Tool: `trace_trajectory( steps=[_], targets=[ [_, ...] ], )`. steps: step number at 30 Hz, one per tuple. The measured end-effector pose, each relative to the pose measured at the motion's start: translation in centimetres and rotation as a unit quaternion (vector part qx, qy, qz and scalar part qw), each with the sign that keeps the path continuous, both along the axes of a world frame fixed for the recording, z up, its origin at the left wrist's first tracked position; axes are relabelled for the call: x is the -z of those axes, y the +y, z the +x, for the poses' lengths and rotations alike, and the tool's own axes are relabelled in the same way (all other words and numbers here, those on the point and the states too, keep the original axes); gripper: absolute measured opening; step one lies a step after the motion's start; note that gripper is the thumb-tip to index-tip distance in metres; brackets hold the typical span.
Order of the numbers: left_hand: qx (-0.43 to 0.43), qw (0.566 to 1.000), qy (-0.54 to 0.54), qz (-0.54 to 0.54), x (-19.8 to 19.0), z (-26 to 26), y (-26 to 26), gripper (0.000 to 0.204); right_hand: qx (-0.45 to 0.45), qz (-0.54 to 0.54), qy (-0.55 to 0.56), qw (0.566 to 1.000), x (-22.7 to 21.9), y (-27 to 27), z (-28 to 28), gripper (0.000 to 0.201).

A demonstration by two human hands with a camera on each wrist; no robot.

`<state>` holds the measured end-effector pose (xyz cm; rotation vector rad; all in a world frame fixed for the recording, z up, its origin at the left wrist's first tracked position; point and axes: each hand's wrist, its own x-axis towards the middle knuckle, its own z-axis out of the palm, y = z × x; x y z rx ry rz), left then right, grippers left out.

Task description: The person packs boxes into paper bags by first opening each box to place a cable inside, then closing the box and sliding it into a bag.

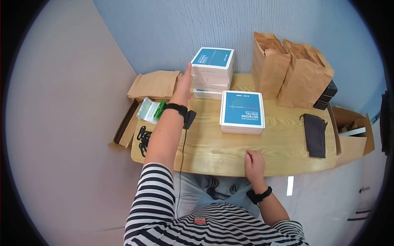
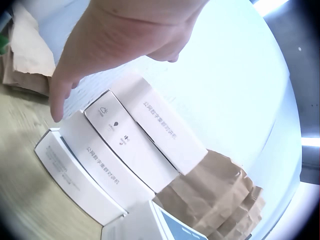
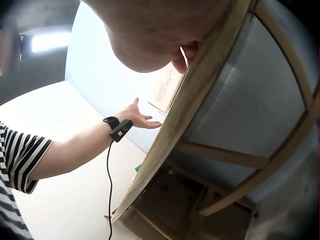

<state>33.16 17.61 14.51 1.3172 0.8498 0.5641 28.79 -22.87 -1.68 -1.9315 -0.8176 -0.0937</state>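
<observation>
My left hand [image 1: 184, 85] reaches beside the left side of a stack of several white boxes with a blue top [image 1: 212, 57]; in the right wrist view this hand [image 3: 136, 116] has its fingers spread. Over the stacked boxes [image 2: 131, 142] in the left wrist view, the hand [image 2: 115, 42] holds nothing; whether it touches them I cannot tell. A single white box with a blue lid [image 1: 242, 108] lies in front of the stack. At the table's front edge my right hand [image 1: 256, 165] hangs loosely curled and empty, its fingers [image 3: 179, 62] partly hidden in the right wrist view.
Flat brown bags [image 1: 155, 85], green-and-clear packets [image 1: 151, 110] and black straps [image 1: 143, 139] lie at left. Standing paper bags [image 1: 287, 71], black boxes [image 1: 326, 95] and a dark pouch [image 1: 315, 136] are at right. An open carton [image 1: 353, 143] stands beyond the table's right edge.
</observation>
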Motion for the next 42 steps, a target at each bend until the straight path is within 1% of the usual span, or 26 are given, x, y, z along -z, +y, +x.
trace_trajectory(
  steps=[1,3,4,8,10,12,13,15,16,18,19,21,23,25,28,30,31,32,33,34,36,37,38,39,41,42],
  targets=[
    [0.001,1.000,0.000,-0.001,0.1,0.6,0.3,0.115,0.001,-0.001,0.000,1.000,0.1,0.0,-0.1,0.022],
    [0.025,0.999,0.027,-0.040,-1.6,1.4,-0.7,0.107,0.000,0.003,-0.008,1.000,0.2,0.1,0.0,0.023],
    [0.028,0.998,0.025,-0.041,-1.3,2.2,-0.4,0.107,0.003,0.003,-0.010,1.000,0.1,0.1,0.1,0.023],
    [0.035,0.999,-0.022,0.015,3.3,5.8,4.1,0.102,-0.006,-0.013,-0.016,1.000,0.0,0.0,0.2,0.022],
    [0.036,0.998,-0.032,0.028,4.1,6.1,5.3,0.101,-0.007,-0.015,-0.020,1.000,0.1,-0.1,0.2,0.022],
    [-0.029,0.994,-0.068,0.080,3.9,5.9,5.9,0.082,-0.011,-0.013,-0.018,1.000,0.0,-0.1,0.3,0.022],
    [-0.029,0.994,-0.068,0.081,3.8,5.9,6.0,0.082,-0.012,-0.012,-0.018,1.000,-0.1,0.0,0.3,0.022],
    [-0.061,0.994,-0.024,0.087,3.1,5.1,5.9,0.063,-0.011,-0.008,-0.025,1.000,-0.2,0.1,0.1,0.022],
    [-0.062,0.994,-0.024,0.087,3.0,4.6,5.8,0.063,-0.011,-0.008,-0.025,1.000,-0.2,0.1,0.0,0.022],
    [-0.042,0.985,-0.165,-0.011,3.3,3.3,6.4,0.045,-0.009,-0.005,-0.032,0.999,-0.4,0.0,0.0,0.022],
    [-0.038,0.985,-0.170,-0.005,3.0,1.8,6.5,0.045,-0.005,0.001,-0.037,0.999,-0.6,-0.1,-0.2,0.022],
    [-0.025,0.962,-0.267,-0.044,4.2,-3.0,5.9,0.032,0.000,-0.005,-0.029,1.000,-0.2,0.0,-0.3,0.022],
    [-0.048,0.953,-0.297,-0.039,3.6,-8.2,2.2,0.031,-0.001,0.000,-0.033,0.999,0.1,0.1,-0.2,0.022],
    [-0.056,0.940,-0.334,-0.051,4.9,-13.2,-1.1,0.029,-0.002,-0.001,-0.031,1.000,0.2,-0.1,-0.1,0.022],
    [-0.060,0.926,-0.364,-0.079,6.9,-20.0,-8.3,0.035,-0.002,-0.021,-0.007,1.000,-0.3,0.3,-0.9,0.026],
    [-0.065,0.926,-0.358,-0.103,8.6,-23.2,-12.5,0.040,-0.050,0.033,0.144,0.988,-1.6,0.8,-2.0,0.032],
    [-0.072,0.930,-0.343,-0.112,9.4,-24.5,-14.4,0.042,-0.041,0.031,0.154,0.987,-1.5,1.2,-2.8,0.032],
    [-0.073,0.935,-0.328,-0.115,10.3,-25.5,-16.1,0.042,-0.108,0.098,0.256,0.956,-1.3,1.9,-3.9,0.036],
    [-0.073,0.940,-0.313,-0.119,11.2,-26.6,-17.6,0.041,-0.170,0.165,0.352,0.906,-1.3,2.5,-5.1,0.040],
    [-0.077,0.946,-0.286,-0.129,12.3,-27.6,-18.6,0.043,-0.160,0.166,0.361,0.904,-1.6,3.0,-5.9,0.040],
    [-0.075,0.955,-0.261,-0.122,13.0,-28.7,-20.8,0.044,-0.202,0.160,0.419,0.871,-3.4,3.6,-6.5,0.044],
    [-0.077,0.960,-0.246,-0.111,13.2,-29.1,-21.8,0.046,-0.199,0.158,0.423,0.870,-4.1,3.3,-6.5,0.044],
    [-0.091,0.965,-0.218,-0.111,13.3,-29.5,-22.5,0.049,-0.196,0.095,0.428,0.877,-4.8,3.1,-6.5,0.047],
    [-0.094,0.965,-0.216,-0.114,13.8,-29.9,-22.9,0.049,-0.195,0.031,0.431,0.881,-5.1,3.0,-6.5,0.050],
    [-0.094,0.976,-0.168,-0.102,14.8,-30.5,-23.5,0.051,-0.178,0.005,0.443,0.879,-4.3,2.5,-6.3,0.052],
    [-0.086,0.979,-0.161,-0.090,14.9,-30.6,-23.7,0.054,-0.166,-0.016,0.411,0.896,-3.2,2.5,-6.1,0.051]
  ],
)
